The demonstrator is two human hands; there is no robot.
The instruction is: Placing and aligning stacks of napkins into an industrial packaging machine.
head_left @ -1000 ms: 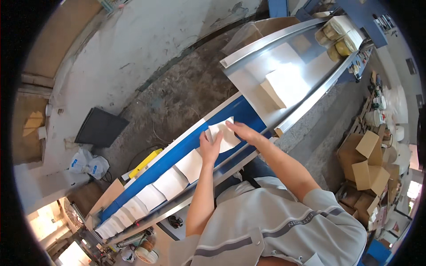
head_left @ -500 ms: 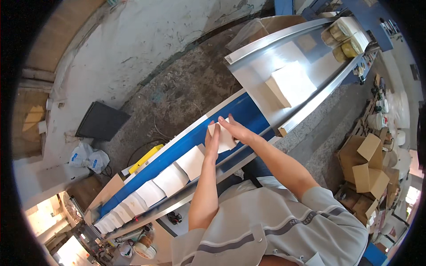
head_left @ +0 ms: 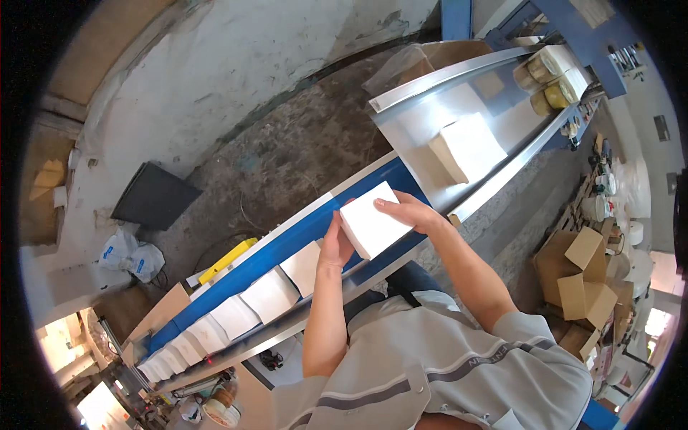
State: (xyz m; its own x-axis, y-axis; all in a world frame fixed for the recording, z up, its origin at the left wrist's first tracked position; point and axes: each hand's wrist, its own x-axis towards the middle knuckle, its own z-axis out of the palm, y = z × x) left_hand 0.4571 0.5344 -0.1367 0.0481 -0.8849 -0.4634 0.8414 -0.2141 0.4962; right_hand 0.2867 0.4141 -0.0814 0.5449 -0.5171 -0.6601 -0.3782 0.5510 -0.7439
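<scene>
Over the blue conveyor belt (head_left: 276, 252) I hold a white block that looks like a stack of paper (head_left: 374, 223), its flat top tilted up toward me. My left hand (head_left: 334, 245) is closed against its left side, fingers partly hidden behind it. My right hand (head_left: 414, 213) grips the right side, with the thumb lying on top. Several similar white paper stacks (head_left: 269, 295) stand in a leaning row on the belt, left of my hands. Beyond my right hand, a larger stack of white paper (head_left: 469, 148) rests on the metal tray (head_left: 412, 132).
Raised metal rails (head_left: 494, 172) edge the tray, with rolls of tape (head_left: 545, 82) at its far end. A yellow bar (head_left: 228, 259) sits along the belt's far side. Open cardboard boxes (head_left: 577, 276) stand on the right. A dark flat panel (head_left: 156, 195) leans at the wall.
The held stack has come up off the belt and turned, so its broad top now faces me. My hands have moved apart to its two sides.
</scene>
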